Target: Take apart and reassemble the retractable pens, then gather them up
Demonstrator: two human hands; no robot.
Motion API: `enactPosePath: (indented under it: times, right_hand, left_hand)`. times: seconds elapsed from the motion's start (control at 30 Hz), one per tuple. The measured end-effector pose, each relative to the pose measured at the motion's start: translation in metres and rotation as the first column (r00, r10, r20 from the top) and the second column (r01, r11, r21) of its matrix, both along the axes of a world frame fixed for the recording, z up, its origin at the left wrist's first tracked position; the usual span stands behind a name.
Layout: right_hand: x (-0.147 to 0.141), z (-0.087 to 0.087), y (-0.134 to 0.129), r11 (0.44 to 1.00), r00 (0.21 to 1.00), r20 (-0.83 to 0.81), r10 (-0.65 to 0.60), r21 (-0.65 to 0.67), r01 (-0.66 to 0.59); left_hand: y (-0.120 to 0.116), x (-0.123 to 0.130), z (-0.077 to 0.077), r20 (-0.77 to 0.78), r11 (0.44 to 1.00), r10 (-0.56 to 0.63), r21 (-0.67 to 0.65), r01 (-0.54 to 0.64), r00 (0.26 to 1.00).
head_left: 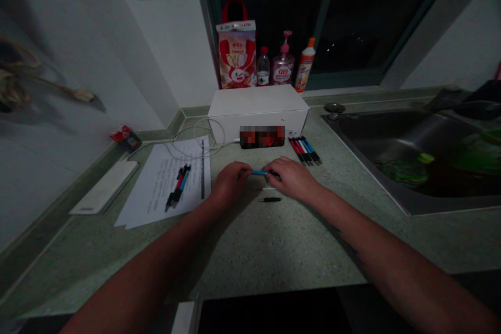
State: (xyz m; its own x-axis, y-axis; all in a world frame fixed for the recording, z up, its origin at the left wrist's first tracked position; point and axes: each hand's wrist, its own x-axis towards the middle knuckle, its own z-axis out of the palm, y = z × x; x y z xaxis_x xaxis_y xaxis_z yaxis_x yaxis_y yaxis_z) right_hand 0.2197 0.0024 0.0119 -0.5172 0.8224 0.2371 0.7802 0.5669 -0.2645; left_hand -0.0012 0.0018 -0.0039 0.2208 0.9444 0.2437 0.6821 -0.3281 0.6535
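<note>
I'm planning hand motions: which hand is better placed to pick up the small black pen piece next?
Probably the right hand: its fingertips look nearer the black piece. Both hands hold the blue barrel, so the left hand could keep it steady.

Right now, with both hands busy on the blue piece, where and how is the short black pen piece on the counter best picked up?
Probably by the thick middle of the black piece, with the grip coming down from above and closing from its near and far sides. It lies flat, its length running left to right, with a thin pale piece just beyond.
</note>
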Motion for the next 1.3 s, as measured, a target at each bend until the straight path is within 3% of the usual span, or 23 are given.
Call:
enactPosePath:
  times: [0.37,0.47,0.57,0.7,0.87,1.03,1.3]
  right_hand:
    - [-0.004,0.002,-0.005,1.0,0.999,-0.043,0.022,0.006,-0.022]
    - [-0.001,0.0,-0.001,0.994,0.988,-0.113,-0.104,0.01,0.106]
    - [0.001,-0.001,0.002,0.969,0.953,-0.175,-0.248,-0.03,0.247]
    - [0.0,0.0,0.002,0.95,0.92,-0.239,-0.312,-0.042,0.311]
    - [0.004,0.0,0.005,0.925,0.906,-0.192,-0.376,-0.025,0.379]
    - [0.015,-0.001,0.011,0.914,0.906,-0.169,-0.389,0.048,0.402]
    - [0.013,-0.003,0.008,0.956,0.949,-0.159,-0.272,0.072,0.286]
  left_hand:
    - [-0.004,0.002,-0.001,0.148,1.0,0.008,-0.013,-0.006,0.989]
    - [-0.005,0.001,-0.003,0.018,0.996,-0.084,0.037,0.083,0.996]
    - [-0.006,0.0,-0.001,-0.205,0.967,-0.226,0.066,0.244,0.952]
    - [-0.007,0.003,0.003,-0.35,0.946,-0.284,0.052,0.321,0.893]
    - [-0.006,0.004,0.004,-0.371,0.96,-0.239,0.048,0.276,0.897]
    - [-0.006,-0.005,0.008,-0.242,0.961,-0.2,0.141,0.239,0.949]
    - [-0.007,-0.011,0.012,-0.108,0.927,-0.075,0.358,0.109,0.991]
